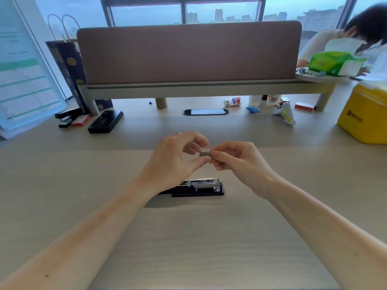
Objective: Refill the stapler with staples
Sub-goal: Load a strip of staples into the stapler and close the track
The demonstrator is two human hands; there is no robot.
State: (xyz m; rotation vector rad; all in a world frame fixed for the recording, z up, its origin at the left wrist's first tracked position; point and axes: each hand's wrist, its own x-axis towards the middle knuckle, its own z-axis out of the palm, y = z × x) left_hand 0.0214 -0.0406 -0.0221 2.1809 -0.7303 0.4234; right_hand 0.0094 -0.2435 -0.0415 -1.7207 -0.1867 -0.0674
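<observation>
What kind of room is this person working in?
Most likely a shared office, high up in a city building. A fabric desk divider splits the long desk, a stapler lies open on it, and the window behind shows a skyline of towers.

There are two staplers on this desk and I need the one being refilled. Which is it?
Start from the pink divider panel and come straight down the desk to the person's wrists. The stapler being refilled lies just below them. Unlike the closed stapler at far left, its metal staple channel lies open.
</observation>
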